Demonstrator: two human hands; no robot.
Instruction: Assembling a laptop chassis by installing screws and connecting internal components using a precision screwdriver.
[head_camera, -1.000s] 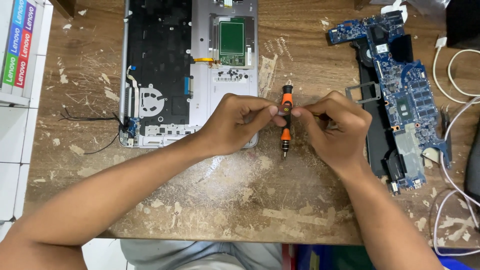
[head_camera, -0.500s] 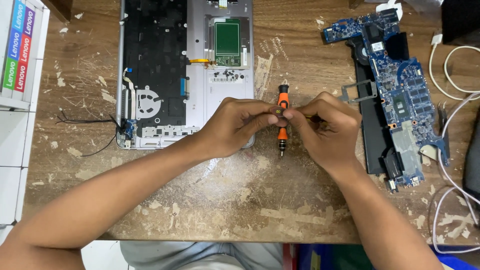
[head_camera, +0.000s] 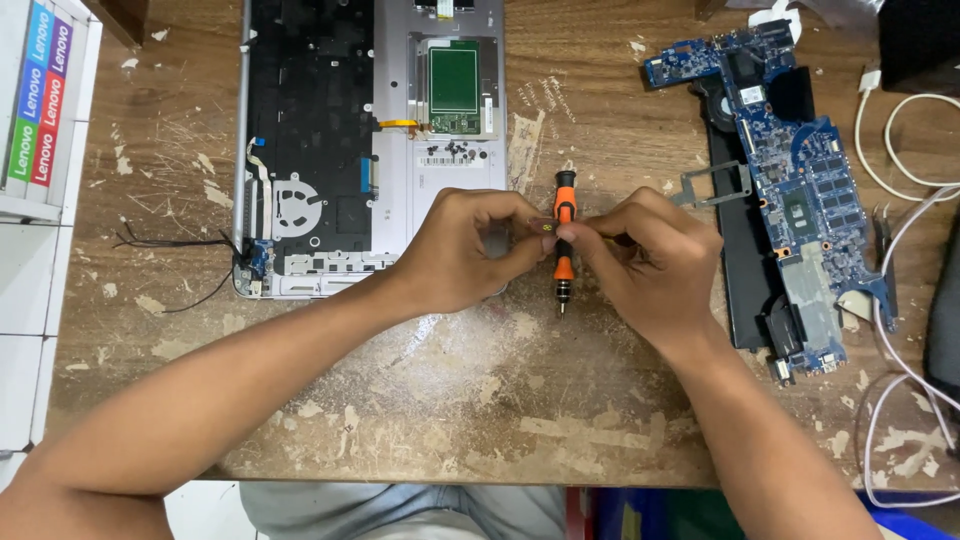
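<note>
My left hand (head_camera: 468, 252) and my right hand (head_camera: 647, 262) meet over the worn wooden table (head_camera: 480, 400). Between them stands an orange and black screwdriver (head_camera: 565, 240), handle pointing away from me and tip toward me. My right hand's fingers pinch its middle. My left hand's fingertips hold a small dark part (head_camera: 545, 228) against the screwdriver. Just left of my left hand lies an opened silver laptop base (head_camera: 370, 150) with a fan and a green touchpad board showing.
A blue motherboard (head_camera: 790, 180) lies on a black panel at the right. White cables (head_camera: 900, 170) curl at the far right edge. A white box (head_camera: 40, 200) with coloured stripes stands at the left. A thin black wire (head_camera: 175, 245) trails beside the laptop base.
Both hands keep their hold on the screwdriver. They have shifted only slightly, and the view has moved a little.
</note>
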